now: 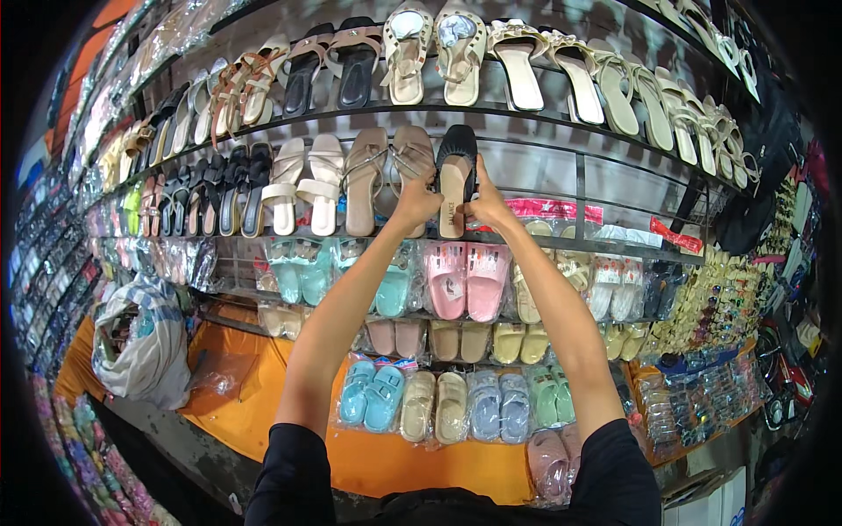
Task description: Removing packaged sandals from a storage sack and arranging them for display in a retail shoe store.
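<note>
Both my arms reach up to the second shelf of a shoe rack. A flat shoe with a black gathered upper and a tan insole (pixel 452 191) stands there upright, toe up, with writing on its insole. My left hand (pixel 419 200) is at the shoe's left edge, thumb against it, in front of a taupe strappy sandal (pixel 411 148). My right hand (pixel 488 200) grips the right side of the black shoe, fingers partly behind it. Left of my hands a matching taupe sandal (pixel 364 177) and cream two-strap sandals (pixel 322 191) lean on the same shelf.
Sandals line the upper shelf (pixel 395 108). Pink slides (pixel 487 283) and teal clogs (pixel 314 273) in plastic hang below. Bagged slides (pixel 373 394) lie on an orange cloth (pixel 421 463). A white cloth bundle (pixel 141 348) sits at left, and packed sunglasses (pixel 704 388) at right.
</note>
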`<state>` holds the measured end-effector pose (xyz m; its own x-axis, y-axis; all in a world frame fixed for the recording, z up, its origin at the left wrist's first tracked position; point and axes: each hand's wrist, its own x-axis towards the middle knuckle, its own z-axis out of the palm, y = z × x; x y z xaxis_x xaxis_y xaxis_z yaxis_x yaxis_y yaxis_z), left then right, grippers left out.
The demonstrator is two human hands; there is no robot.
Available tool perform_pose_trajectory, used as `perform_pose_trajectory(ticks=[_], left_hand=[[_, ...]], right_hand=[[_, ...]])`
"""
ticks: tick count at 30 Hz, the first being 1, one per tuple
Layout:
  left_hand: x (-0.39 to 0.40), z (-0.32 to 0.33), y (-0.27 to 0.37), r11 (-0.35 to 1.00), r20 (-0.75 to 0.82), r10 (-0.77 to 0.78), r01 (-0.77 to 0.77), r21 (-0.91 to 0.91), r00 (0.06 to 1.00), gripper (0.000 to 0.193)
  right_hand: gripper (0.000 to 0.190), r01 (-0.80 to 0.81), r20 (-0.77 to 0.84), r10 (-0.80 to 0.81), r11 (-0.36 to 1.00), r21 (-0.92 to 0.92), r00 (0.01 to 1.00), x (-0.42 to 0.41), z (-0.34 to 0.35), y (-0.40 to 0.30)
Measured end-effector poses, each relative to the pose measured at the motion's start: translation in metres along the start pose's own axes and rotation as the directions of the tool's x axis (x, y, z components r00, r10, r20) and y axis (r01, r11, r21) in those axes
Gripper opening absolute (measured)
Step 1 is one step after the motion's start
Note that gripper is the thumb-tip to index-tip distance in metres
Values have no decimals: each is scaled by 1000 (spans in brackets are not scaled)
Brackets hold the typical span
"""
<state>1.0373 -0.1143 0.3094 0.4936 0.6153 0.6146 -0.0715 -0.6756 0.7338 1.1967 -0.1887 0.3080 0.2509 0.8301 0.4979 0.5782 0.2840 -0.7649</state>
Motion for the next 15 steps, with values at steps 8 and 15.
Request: perform_pose_trajectory(ticks=[8, 15], left_hand=[[-2, 6, -9, 950, 12, -76, 68, 305, 997, 72], [-4, 2, -7, 920, -10, 93, -82, 382, 996, 72]], right_hand=[[118, 11, 11, -11, 999, 44, 1000, 0, 4, 7], [117, -11, -7, 11, 1000, -18, 1000, -1, 6, 2]])
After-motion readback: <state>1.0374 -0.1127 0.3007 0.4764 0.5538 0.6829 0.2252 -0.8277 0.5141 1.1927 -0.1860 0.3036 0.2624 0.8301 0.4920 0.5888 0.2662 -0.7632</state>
